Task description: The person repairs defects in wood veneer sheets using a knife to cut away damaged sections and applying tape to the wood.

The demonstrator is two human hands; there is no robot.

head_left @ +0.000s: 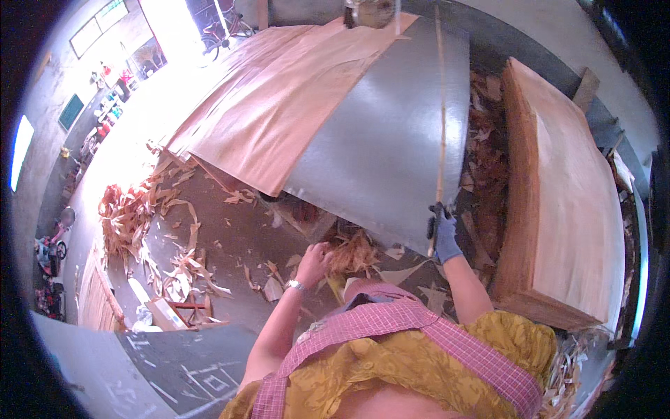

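So from my end of the feed, I've got the right hand [445, 234] in its blue-grey glove, fingers wrapped round a long thin stick [441, 112], close to its near end. It's at the near right corner of the metal tabletop [391, 119], with the stick running away from me over that tabletop's right side. Can't tell from here if the stick actually touches the metal.

My left hand [315, 262] is bare, sits just off the tabletop's near edge, fingers curled, right beside a clump of brown shavings [354, 253]. Honestly can't say whether it's pinching anything or just loose. There's a silvery band [296, 285] on that wrist.

Around the tabletop: thin wood sheets [279, 98] cover its left part, and a thick wood stack [572, 188] stands off to its right, with scraps [488, 153] filling the gap between. Further left of the tabletop I see a pile of curly peelings [122, 220] on the floor, and a bicycle [216, 42] past its far left corner.
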